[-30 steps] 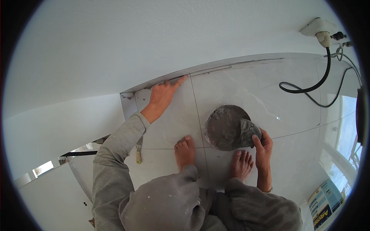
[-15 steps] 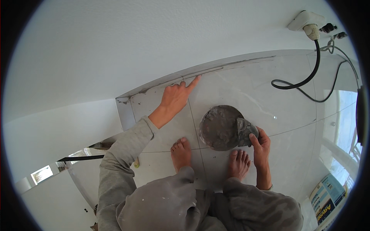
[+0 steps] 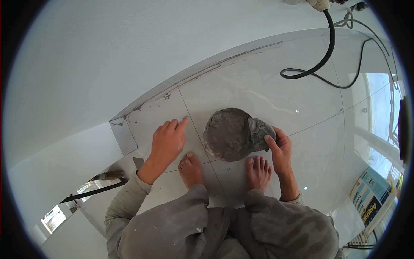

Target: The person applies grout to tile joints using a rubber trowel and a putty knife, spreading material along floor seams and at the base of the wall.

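Note:
On the tiled floor in front of my feet stands a round bowl [image 3: 215, 149] with wet grey mortar [image 3: 230, 129] in it. My right hand [image 3: 281, 147] grips a flat, mortar-smeared scraper [image 3: 260, 134] at the bowl's right rim, thumb on top and fingers beneath. The scraper's left part reaches over the mortar; its exact shape is hidden under the grey coating. My left hand [image 3: 169, 140] hovers above the tiles left of the bowl, index finger stretched out, the others partly bent, holding nothing.
Along the white wall runs a tile skirting [image 3: 161, 90] with grey smears at its foot. A black cable [image 3: 330, 47] loops across the floor at the upper right. A blue and white bucket [image 3: 371, 192] stands at the lower right. A low white wall [image 3: 73, 146] juts in on the left.
My left hand has drawn back from the foot of the skirting toward my left foot. My right hand keeps the scraper at the bowl. The whole view has shifted somewhat.

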`<state>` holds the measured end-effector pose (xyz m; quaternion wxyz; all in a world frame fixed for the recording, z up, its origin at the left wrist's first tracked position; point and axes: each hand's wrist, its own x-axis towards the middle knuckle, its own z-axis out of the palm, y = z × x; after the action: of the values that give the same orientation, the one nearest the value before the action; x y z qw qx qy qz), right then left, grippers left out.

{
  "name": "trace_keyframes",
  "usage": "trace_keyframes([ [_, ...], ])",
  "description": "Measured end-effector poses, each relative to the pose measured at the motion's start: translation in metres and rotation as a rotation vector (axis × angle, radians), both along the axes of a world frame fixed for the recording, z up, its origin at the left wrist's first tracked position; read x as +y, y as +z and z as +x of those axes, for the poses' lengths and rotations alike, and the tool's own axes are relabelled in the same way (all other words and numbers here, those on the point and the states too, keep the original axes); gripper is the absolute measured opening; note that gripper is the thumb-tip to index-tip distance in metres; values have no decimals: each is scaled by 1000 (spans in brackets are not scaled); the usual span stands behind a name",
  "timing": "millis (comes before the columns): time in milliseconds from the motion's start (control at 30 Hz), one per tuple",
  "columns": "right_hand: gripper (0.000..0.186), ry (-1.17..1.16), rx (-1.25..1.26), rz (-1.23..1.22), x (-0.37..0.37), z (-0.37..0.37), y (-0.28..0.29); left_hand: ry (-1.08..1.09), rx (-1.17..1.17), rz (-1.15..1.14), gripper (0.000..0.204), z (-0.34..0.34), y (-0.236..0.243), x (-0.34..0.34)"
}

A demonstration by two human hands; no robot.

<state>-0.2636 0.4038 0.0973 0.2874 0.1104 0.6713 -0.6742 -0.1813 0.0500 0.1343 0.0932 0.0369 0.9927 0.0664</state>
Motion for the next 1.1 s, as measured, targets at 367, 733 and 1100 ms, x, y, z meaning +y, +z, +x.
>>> trace_keyframes([
  [367,31,52,59,25,-7,6,0,-338,41,165,19,37,-41,123],
  [733,32,97,47,43,-9,6,0,-92,89,507,26,35,-15,96],
  [1100,32,70,65,29,-8,3,-1,1484,615,1533,76,-25,-75,-33],
])
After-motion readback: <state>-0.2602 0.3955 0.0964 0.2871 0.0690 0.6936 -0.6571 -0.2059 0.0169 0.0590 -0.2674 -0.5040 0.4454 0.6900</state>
